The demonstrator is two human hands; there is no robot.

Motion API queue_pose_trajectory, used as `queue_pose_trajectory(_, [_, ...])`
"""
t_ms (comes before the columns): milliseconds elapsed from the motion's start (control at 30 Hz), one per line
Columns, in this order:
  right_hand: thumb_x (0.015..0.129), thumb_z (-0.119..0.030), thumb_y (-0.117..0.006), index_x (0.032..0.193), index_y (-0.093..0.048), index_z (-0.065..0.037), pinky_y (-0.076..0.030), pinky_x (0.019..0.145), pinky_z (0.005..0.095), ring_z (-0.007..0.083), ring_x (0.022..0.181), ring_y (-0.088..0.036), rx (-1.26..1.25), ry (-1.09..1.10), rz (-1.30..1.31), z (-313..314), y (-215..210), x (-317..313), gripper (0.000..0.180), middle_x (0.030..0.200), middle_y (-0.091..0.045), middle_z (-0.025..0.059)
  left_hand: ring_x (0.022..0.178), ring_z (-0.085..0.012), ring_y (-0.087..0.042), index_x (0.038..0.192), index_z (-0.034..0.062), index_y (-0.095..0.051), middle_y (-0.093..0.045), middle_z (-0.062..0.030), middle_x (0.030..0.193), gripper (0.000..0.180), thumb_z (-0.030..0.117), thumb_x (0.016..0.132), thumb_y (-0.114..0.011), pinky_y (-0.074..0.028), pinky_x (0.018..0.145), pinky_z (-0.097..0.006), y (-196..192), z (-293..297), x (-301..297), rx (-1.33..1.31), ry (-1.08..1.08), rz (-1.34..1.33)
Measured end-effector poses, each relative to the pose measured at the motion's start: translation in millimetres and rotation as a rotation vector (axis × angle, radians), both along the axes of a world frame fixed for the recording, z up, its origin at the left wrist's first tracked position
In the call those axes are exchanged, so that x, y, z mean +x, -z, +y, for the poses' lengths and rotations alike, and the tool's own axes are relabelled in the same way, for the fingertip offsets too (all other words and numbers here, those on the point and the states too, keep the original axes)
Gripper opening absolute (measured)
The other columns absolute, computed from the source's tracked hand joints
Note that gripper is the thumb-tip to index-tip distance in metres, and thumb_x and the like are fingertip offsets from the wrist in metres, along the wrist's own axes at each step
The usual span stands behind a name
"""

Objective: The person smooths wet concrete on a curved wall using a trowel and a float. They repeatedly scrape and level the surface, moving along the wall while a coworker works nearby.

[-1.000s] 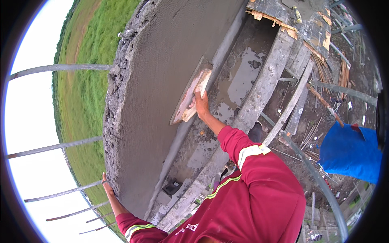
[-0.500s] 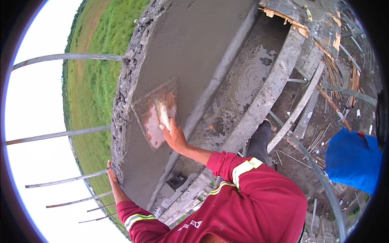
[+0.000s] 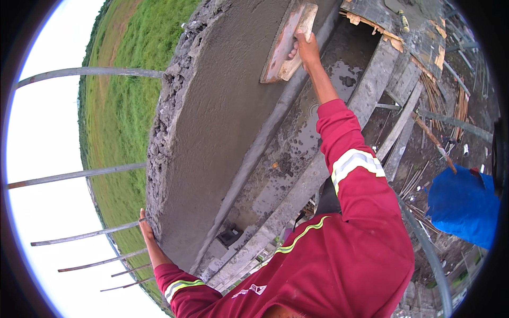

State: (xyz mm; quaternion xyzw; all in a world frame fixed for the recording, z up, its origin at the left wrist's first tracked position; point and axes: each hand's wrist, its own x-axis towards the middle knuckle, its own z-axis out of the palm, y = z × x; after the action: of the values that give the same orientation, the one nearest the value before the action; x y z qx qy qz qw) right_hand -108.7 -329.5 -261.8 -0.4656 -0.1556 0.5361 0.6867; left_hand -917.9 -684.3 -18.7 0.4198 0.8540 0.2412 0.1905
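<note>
The left hand (image 3: 146,233) is laid flat, fingers spread, against the rough outer edge of the wet cement slab (image 3: 212,132), holding nothing. Further right, the right hand (image 3: 306,49) is closed around the handle of the wooden float (image 3: 286,42), which is best kept nearly flat under even pressure.

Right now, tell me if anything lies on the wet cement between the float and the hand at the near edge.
Nothing visible does. The wooden float, gripped by the right hand, sits far up the wet cement surface; the stretch down to the left hand shows only smooth mortar.
</note>
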Motion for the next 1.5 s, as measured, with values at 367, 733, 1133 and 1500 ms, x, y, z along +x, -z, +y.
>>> queue_pose_trajectory(367, [0.103, -0.044, -0.054, 0.126, -0.041, 0.002, -0.051, 0.064, 0.0316, 0.0153, 0.060, -0.058, -0.151, -0.221, 0.200, -182, 15, -208, 0.053, 0.076, -0.054, 0.0042, 0.114, -0.0219, -0.059, 0.133, -0.0098, -0.058, -0.065, -0.0123, 0.125, 0.069, 0.051, 0.101, -0.052, -0.043, 0.103, -0.034, -16, 9, 46, -0.037, -0.104, -0.186])
queue_pose_trajectory(733, [0.103, -0.037, -0.055, 0.110, -0.051, 0.002, -0.049, 0.063, 0.0485, 0.0456, 0.074, -0.067, 0.241, 0.070, -0.551, -49, -90, -60, 0.040, 0.078, -0.064, 0.0278, 0.110, -0.0242, -0.063, 0.129, -0.0067, -0.061, -0.067, -0.0135, 0.122, 0.061, 0.047, 0.101, -0.052, -0.048, 0.100, -0.036, -17, 9, 52, -0.023, -0.197, -0.097])
queue_pose_trajectory(1133, [0.103, -0.037, -0.053, 0.114, -0.051, -0.001, -0.056, 0.051, 0.0378, 0.0192, 0.056, -0.058, 0.168, 0.121, -0.242, 187, -65, 196, 0.038, 0.075, -0.055, 0.0090, 0.087, -0.0221, -0.067, 0.108, -0.0102, -0.068, -0.072, -0.0132, 0.098, 0.060, 0.046, 0.102, -0.048, -0.053, 0.085, -0.036, -25, 15, 92, 0.025, -0.194, -0.190])
queue_pose_trajectory(1500, [0.105, -0.037, -0.049, 0.111, -0.045, -0.009, -0.054, 0.051, 0.0362, 0.0161, 0.054, -0.050, -0.061, 0.020, 0.023, 142, 8, 157, 0.029, 0.072, -0.050, 0.0041, 0.082, -0.0176, -0.060, 0.101, -0.0085, -0.067, -0.069, -0.0092, 0.093, 0.062, 0.051, 0.102, -0.049, -0.049, 0.080, -0.034, -18, 13, 82, 0.059, -0.196, -0.120])
